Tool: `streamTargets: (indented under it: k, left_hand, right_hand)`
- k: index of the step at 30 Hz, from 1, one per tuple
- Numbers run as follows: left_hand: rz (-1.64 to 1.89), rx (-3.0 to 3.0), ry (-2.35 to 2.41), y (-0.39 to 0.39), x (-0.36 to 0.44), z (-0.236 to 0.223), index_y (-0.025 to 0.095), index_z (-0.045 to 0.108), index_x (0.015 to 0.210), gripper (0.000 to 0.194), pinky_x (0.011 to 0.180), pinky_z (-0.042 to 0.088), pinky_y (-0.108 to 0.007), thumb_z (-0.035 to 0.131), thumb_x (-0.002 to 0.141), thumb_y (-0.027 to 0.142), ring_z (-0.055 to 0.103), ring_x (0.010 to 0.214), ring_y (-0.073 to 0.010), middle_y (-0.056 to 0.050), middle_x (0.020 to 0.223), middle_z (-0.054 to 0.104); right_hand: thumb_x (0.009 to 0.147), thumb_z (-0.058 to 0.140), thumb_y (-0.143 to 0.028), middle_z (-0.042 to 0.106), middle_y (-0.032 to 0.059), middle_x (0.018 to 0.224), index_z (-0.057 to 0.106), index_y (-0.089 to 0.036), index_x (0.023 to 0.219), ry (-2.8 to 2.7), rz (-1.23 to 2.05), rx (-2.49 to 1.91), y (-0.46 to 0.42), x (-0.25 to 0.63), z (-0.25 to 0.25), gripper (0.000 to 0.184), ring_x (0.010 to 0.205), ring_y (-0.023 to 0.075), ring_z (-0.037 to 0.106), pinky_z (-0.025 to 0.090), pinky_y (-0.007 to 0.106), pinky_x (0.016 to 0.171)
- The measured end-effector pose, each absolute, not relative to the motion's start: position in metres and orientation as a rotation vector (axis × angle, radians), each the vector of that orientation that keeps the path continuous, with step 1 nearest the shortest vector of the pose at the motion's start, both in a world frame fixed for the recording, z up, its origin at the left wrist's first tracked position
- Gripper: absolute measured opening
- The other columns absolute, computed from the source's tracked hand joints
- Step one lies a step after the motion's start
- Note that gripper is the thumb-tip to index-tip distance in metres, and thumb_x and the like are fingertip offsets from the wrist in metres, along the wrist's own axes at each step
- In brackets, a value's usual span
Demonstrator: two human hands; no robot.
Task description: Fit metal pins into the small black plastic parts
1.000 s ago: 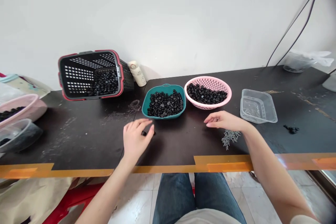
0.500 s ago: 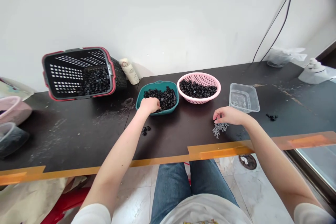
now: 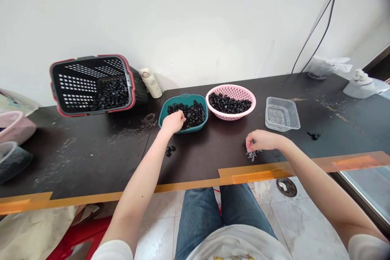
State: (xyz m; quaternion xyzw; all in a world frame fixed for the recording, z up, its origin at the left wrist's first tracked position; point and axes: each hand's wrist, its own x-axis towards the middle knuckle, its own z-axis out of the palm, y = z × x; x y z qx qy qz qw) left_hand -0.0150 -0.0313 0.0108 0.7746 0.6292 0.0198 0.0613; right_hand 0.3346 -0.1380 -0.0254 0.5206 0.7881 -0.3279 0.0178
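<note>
Over the near left part of a teal basin (image 3: 162, 118), my left hand (image 3: 173, 122) has its fingers pinched together; whatever they hold is hidden. Small round black parts (image 3: 195, 114) fill the basin. My right hand (image 3: 256, 140) is lowered onto a small pile of grey screws (image 3: 252, 156), thumb and fingers closed at the pile and covering much of it. Whether a screw is between the fingertips cannot be made out. Several loose black parts (image 3: 170, 149) lie on the table in front of the basin.
A pink colander (image 3: 230, 117) of black parts stands beside the basin. Behind my right hand is a clear plastic tub (image 3: 291, 113) with a few screws. A dark basket (image 3: 137, 85) and a white bottle (image 3: 151, 83) stand left. Orange tape (image 3: 256, 178) lines the table edge.
My right hand has moved down and slightly left onto the screws, and its fingers have closed more. My left hand has stayed nearly in place, its fingertips lifting slightly.
</note>
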Motion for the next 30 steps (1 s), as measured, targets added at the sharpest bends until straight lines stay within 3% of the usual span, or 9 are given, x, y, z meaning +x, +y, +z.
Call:
streamTargets:
  k: [5,7,10,13,16,19,24,30]
  left_hand:
    - [0.930,2.232,1.548,-0.066,0.005,0.023,0.019,0.045,0.101,0.016,0.075,0.045,-0.030,0.036,0.096,0.031,0.063,0.080,-0.0174,-0.007,0.095,0.067]
    - [1.104,2.124,1.257,-0.091,0.024,0.022,0.020,0.045,0.101,0.019,0.073,0.046,-0.028,0.041,0.094,0.037,0.061,0.075,-0.0144,-0.005,0.092,0.065]
    - [1.043,1.847,0.800,-0.124,0.057,0.003,0.020,0.048,0.104,0.031,0.074,0.048,-0.027,0.058,0.085,0.042,0.059,0.078,-0.0136,-0.005,0.093,0.062]
    - [0.904,1.507,0.659,-0.136,0.080,-0.032,0.017,0.054,0.093,0.033,0.073,0.048,-0.027,0.052,0.087,0.050,0.055,0.069,-0.0113,-0.002,0.078,0.058]
    - [0.966,1.200,0.771,-0.129,0.086,-0.063,0.016,0.052,0.081,0.045,0.066,0.047,-0.026,0.048,0.085,0.061,0.042,0.053,-0.0075,0.005,0.061,0.044]
    - [0.983,1.017,0.760,-0.120,0.082,-0.075,0.017,0.050,0.079,0.046,0.064,0.047,-0.025,0.051,0.081,0.063,0.036,0.049,-0.0058,0.007,0.059,0.039]
    - [0.952,0.848,0.656,-0.119,0.077,-0.072,0.017,0.052,0.086,0.038,0.078,0.050,-0.027,0.064,0.078,0.053,0.048,0.062,-0.0049,0.003,0.077,0.052]
    - [0.954,0.818,0.671,-0.120,0.079,-0.074,0.016,0.056,0.085,0.033,0.081,0.049,-0.026,0.068,0.078,0.045,0.050,0.066,-0.0049,0.002,0.079,0.055]
  right_hand:
    - [0.076,0.062,-0.035,0.067,0.0019,0.070,0.068,-0.021,0.075,2.462,-1.235,1.656,-0.140,0.339,-0.016,0.015,0.064,0.0179,0.059,0.042,0.028,0.060]
    - [0.076,0.063,-0.038,0.066,0.0016,0.070,0.067,-0.020,0.079,2.474,-1.396,1.642,-0.139,0.337,-0.010,0.019,0.065,0.0168,0.057,0.043,0.027,0.060]
    - [0.073,0.068,-0.044,0.065,0.0015,0.072,0.067,-0.019,0.080,2.530,-1.673,1.726,-0.133,0.323,-0.004,0.026,0.066,0.0157,0.056,0.044,0.027,0.062]
    - [0.069,0.072,-0.047,0.065,0.0016,0.071,0.067,-0.018,0.080,2.584,-2.029,1.877,-0.122,0.297,-0.008,0.032,0.064,0.0146,0.057,0.047,0.029,0.063]
    - [0.068,0.073,-0.046,0.066,0.0025,0.072,0.068,-0.017,0.083,2.659,-2.207,1.922,-0.113,0.271,-0.023,0.033,0.065,0.0154,0.059,0.050,0.032,0.067]
    - [0.073,0.070,-0.045,0.068,0.0036,0.076,0.068,-0.018,0.087,2.790,-2.148,1.943,-0.113,0.255,-0.040,0.030,0.072,0.0181,0.062,0.052,0.035,0.072]
    - [0.084,0.063,-0.037,0.070,0.0058,0.096,0.066,-0.022,0.099,3.149,-1.706,1.978,-0.125,0.247,-0.050,0.022,0.086,0.0215,0.067,0.054,0.038,0.082]
    - [0.089,0.056,-0.032,0.070,0.0048,0.091,0.063,-0.024,0.092,3.280,-1.108,1.995,-0.131,0.248,-0.045,0.011,0.082,0.0213,0.067,0.054,0.037,0.078]
